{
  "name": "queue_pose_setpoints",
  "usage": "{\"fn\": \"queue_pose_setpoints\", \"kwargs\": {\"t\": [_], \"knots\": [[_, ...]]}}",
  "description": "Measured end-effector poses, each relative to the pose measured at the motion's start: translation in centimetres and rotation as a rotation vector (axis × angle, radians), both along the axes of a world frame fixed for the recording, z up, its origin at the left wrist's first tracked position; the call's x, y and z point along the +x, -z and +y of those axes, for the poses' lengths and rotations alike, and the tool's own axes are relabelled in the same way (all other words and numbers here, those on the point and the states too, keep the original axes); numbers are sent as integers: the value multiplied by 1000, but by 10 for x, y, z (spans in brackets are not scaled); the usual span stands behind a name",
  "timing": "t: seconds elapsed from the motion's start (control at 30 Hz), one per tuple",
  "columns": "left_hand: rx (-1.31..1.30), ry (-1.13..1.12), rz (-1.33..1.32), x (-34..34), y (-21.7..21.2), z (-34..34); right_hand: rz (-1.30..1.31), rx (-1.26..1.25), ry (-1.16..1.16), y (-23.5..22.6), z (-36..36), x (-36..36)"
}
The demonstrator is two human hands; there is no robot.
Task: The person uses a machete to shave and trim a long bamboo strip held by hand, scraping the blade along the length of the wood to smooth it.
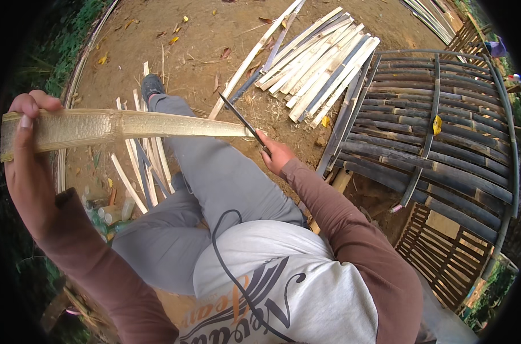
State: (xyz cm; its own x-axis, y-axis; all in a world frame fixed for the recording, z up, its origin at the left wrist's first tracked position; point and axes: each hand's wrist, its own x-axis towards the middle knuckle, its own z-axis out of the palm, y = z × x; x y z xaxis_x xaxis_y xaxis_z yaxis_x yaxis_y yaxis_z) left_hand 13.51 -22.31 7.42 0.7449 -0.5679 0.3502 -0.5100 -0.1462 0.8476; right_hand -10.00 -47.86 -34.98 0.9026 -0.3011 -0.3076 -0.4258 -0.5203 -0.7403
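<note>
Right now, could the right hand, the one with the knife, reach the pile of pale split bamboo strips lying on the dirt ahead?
Probably not without leaning: the right hand grips a dark-bladed knife against the long pale bamboo strip in the left hand, and the pile of pale split strips lies beyond it.

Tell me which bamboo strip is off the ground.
The wide pale strip gripped in the left hand, knife in the right hand at its tip; the other strips lie on the dirt.

No packages, labels, signs, screens.
</note>
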Motion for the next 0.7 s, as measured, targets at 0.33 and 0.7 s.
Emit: {"fn": "queue_pose_setpoints", "kwargs": {"t": [0.33, 0.7], "knots": [[1, 89, 38, 7, 2, 14, 259, 20, 221, 102, 11, -36], [-28, -103, 68, -1, 2, 12, 356, -111, 306, 192, 30, -41]]}}
